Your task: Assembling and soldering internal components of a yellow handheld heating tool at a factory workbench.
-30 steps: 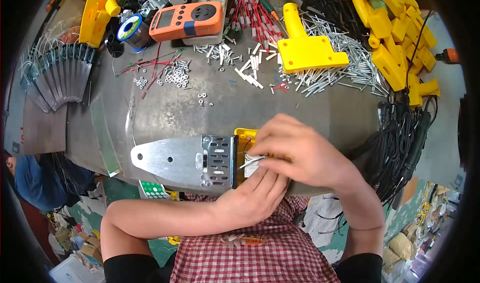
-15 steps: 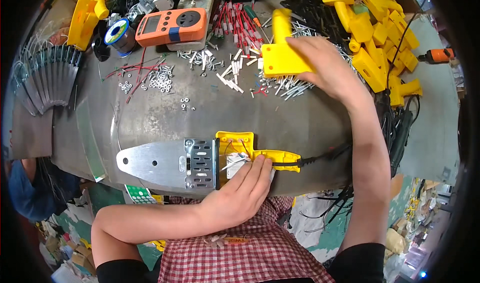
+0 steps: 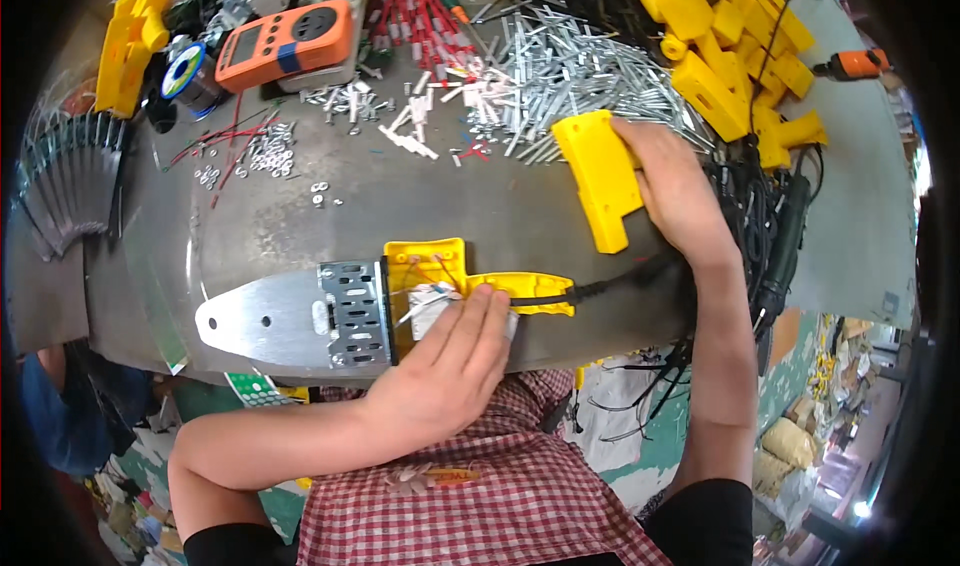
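Near the table's front edge lies an open yellow plastic handle shell (image 3: 540, 288), fixed to a flat silver metal plate (image 3: 270, 316) with a rounded tip and a slotted end. Thin wires and a white piece (image 3: 430, 318) show inside it. A black power cord (image 3: 590, 291) leaves its right end. My left hand (image 3: 440, 371) rests flat over the shell and white piece, fingers stretched out; what lies under them is hidden. Above and to the right, my right hand (image 3: 680, 186) grips another yellow handle shell (image 3: 600, 181) by its right side, raised and tilted, fingers partly hidden behind it.
Silver screws (image 3: 580, 76) are heaped behind my right hand, beside yellow shells (image 3: 715, 91) and black cords (image 3: 770, 246). At the back left are an orange meter (image 3: 285, 46), a solder spool (image 3: 190, 78) and small nuts (image 3: 270, 151). A person's blue clothing (image 3: 70, 416) shows at far left.
My right hand has brought the yellow shell from over the screw pile toward me and turned it upright. My left hand stays on the open shell. The whole view has shifted slightly.
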### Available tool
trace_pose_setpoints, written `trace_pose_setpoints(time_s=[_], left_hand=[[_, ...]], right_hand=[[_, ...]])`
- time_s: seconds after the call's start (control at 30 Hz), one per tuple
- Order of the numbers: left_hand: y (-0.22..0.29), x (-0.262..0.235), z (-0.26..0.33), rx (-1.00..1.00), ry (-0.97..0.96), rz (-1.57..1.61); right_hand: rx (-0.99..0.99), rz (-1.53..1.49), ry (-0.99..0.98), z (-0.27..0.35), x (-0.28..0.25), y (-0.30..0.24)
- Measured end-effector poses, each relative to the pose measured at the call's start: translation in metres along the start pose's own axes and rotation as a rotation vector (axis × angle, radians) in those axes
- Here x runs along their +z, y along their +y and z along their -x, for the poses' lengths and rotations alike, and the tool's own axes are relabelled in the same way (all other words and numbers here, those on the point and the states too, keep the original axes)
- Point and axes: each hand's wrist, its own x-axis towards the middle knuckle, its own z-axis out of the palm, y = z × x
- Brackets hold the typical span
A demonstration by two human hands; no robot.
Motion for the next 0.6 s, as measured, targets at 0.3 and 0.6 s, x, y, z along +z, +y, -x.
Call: trace_pose_setpoints(time_s=[0.3, 0.6], left_hand=[[-0.001, -0.001, 0.001, -0.022, -0.058, 0.006], [0.000, -0.019, -0.022, -0.147, -0.178, 0.124]], right_hand=[[-0.072, -0.266, -0.151, 0.042, -0.019, -0.060], [0.133, -0.377, 0.014, 0.073, 0.010, -0.097]])
